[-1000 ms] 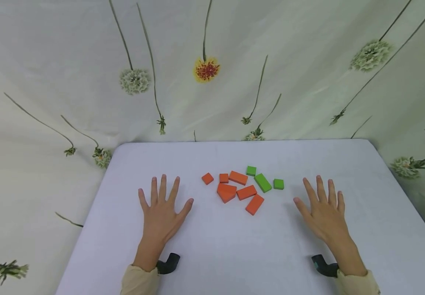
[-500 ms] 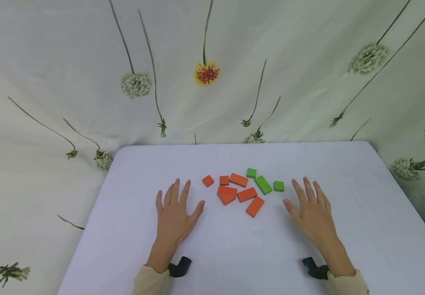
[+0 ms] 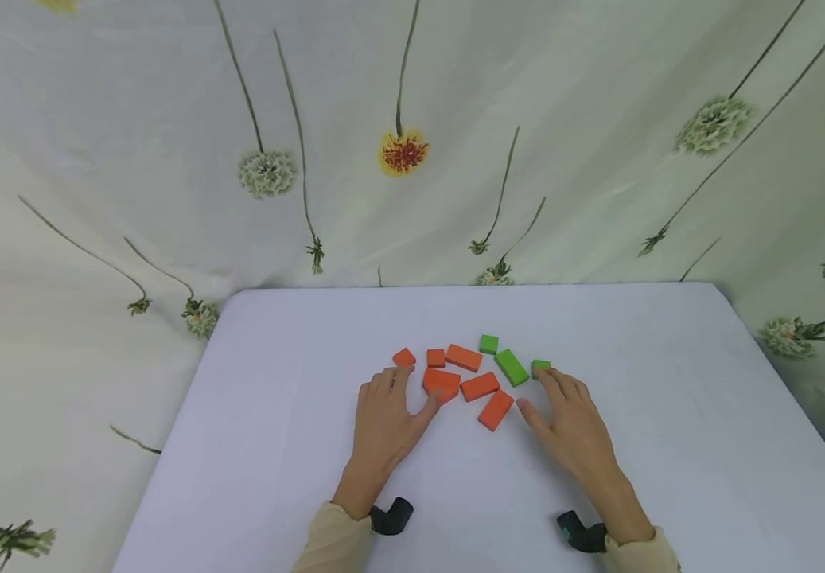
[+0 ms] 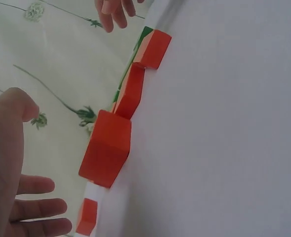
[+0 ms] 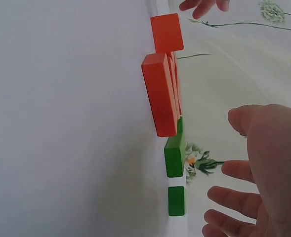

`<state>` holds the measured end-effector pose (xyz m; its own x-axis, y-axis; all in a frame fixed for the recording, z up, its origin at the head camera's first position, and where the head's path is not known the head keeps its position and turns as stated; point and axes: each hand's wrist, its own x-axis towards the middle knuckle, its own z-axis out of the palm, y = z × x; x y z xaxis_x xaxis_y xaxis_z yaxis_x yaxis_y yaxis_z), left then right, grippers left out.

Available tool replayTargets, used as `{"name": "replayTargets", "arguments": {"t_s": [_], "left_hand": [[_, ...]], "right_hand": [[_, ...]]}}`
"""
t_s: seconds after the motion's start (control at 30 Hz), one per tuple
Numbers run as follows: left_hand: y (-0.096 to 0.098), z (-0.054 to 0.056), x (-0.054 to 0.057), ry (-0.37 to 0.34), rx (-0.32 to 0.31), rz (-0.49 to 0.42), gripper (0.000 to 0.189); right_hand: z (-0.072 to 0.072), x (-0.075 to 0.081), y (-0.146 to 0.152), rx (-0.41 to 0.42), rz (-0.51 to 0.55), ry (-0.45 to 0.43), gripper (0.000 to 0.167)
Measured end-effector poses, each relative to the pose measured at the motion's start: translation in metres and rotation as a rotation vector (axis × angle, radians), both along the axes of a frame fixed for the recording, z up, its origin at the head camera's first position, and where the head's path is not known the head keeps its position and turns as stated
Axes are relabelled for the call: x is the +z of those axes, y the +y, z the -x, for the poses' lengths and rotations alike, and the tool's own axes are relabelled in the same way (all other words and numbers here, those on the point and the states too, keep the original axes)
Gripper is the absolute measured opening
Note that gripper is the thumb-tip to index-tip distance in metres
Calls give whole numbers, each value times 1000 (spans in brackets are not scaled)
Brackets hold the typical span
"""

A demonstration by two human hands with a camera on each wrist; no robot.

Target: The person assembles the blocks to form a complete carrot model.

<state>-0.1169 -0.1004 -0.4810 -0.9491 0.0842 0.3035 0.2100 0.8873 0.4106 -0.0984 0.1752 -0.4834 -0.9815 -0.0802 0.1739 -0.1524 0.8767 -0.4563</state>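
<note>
Orange and green wooden blocks lie in a loose cluster at mid-table. My left hand hovers at the cluster's left side, fingers relaxed and thumb spread. Its thumb overlaps the big five-sided orange block in the head view; its fingertips are right at a small orange cube. In the left wrist view, a gap shows between that hand and the five-sided block. My right hand is over the right side, its fingertips partly covering a small green cube. Its thumb points toward an orange rectangular block. Both hands hold nothing.
More blocks lie between the hands: a long green block, a green cube, another orange cube and two orange rectangular blocks. The white table ends at a flower-printed cloth. Each wrist wears a black camera mount.
Both hands have moved inward to the blocks from the two sides, the left going right and the right going left. Their spread fingers have relaxed and bent slightly. The blocks keep their arrangement.
</note>
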Motion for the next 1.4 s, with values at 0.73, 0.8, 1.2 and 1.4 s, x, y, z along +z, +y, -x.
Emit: {"name": "replayTargets", "arguments": {"t_s": [0.73, 0.8, 1.2, 1.4], "left_hand": [[31, 13, -24, 39, -28, 73, 49], [34, 15, -26, 64, -14, 85, 49], [42, 25, -32, 158, 21, 102, 46], [39, 26, -32, 127, -8, 59, 46]], "right_hand": [[-6, -25, -26, 55, 38, 3, 60], [-5, -26, -27, 56, 40, 8, 62], [-3, -32, -31, 73, 71, 74, 63], [-3, -31, -33, 60, 90, 78, 62]]}}
